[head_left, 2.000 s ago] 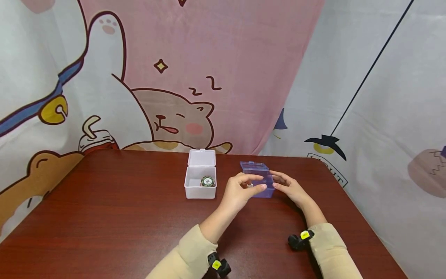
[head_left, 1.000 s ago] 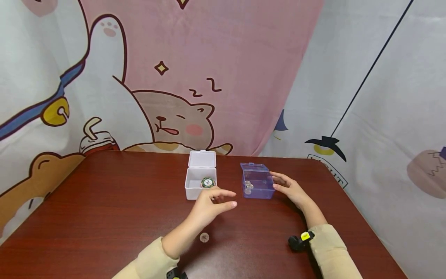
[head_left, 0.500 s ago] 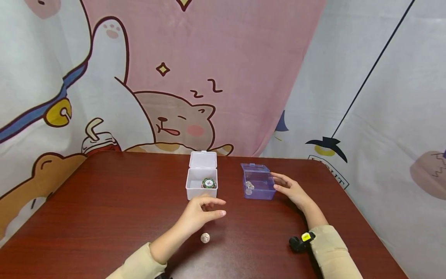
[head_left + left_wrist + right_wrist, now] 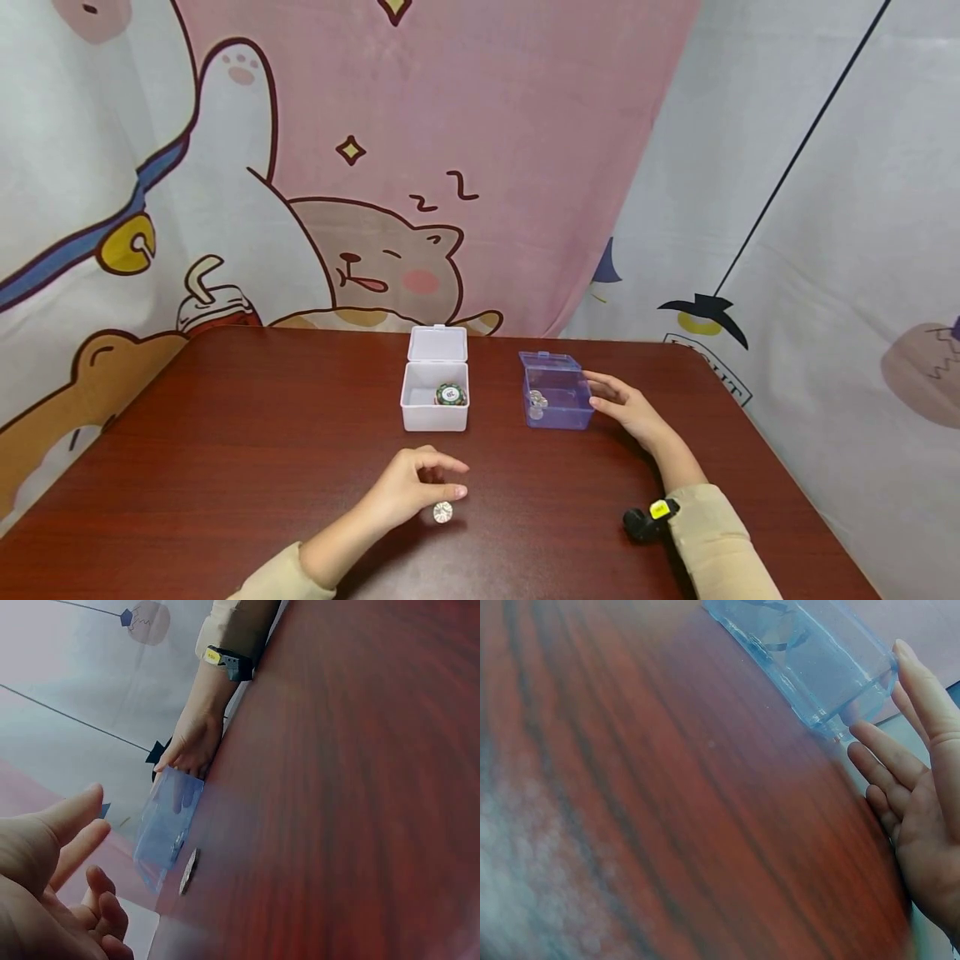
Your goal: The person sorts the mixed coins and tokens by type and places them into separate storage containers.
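My left hand (image 4: 408,487) hovers over the table beside a silvery coin (image 4: 442,512), thumb and forefinger apart and holding nothing. In the left wrist view, the same coin (image 4: 190,871) lies a short way off from the fingers. At the right, my right hand (image 4: 633,415) rests against the side of a clear blue plastic box (image 4: 572,418), its fingers fairly straight. The right wrist view has the thumb and fingertips at the end of this box (image 4: 832,652). Several silvery coins (image 4: 537,402) sit inside at its left, and its lid stands raised.
Left of the blue box stands a white plastic box (image 4: 435,420) with its lid up. Green-edged poker chips (image 4: 450,394) lie inside it. A printed cloth (image 4: 525,167) hangs behind the dark red wooden table (image 4: 247,433).
My left hand has left the blue box and moved left and toward me, down beside the coin on the table. The right hand has stayed at the box.
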`<state>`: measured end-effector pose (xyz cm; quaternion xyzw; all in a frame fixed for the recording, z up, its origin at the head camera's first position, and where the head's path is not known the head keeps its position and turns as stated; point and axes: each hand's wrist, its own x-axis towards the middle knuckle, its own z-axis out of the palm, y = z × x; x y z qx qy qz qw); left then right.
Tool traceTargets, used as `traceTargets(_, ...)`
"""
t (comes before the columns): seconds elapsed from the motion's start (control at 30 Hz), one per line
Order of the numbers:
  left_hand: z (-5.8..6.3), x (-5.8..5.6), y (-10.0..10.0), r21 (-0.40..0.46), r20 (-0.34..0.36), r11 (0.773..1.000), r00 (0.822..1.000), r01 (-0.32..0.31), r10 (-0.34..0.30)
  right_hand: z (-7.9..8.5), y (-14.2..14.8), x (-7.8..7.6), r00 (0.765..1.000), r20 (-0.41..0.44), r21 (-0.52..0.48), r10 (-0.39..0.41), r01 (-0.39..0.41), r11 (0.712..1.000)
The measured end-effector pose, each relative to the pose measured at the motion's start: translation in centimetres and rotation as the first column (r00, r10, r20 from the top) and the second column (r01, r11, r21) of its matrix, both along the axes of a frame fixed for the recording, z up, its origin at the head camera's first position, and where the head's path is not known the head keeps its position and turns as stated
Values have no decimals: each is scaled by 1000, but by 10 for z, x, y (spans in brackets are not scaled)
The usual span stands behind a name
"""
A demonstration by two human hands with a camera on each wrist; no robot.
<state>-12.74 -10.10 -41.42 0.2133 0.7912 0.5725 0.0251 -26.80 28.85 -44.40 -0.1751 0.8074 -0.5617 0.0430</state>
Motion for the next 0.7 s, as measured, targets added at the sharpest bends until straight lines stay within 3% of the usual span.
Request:
traceTargets(0.37, -7, -3, -14, -107, 18, 994, 1000, 16, -14, 0, 0, -1, 1000, -1, 1, 1, -1, 1000)
traceTargets(0.7, -8, -4, -16, -236, 16, 970, 999, 51, -49, 2, -1, 0, 1000, 11, 0, 1, -1, 1000)
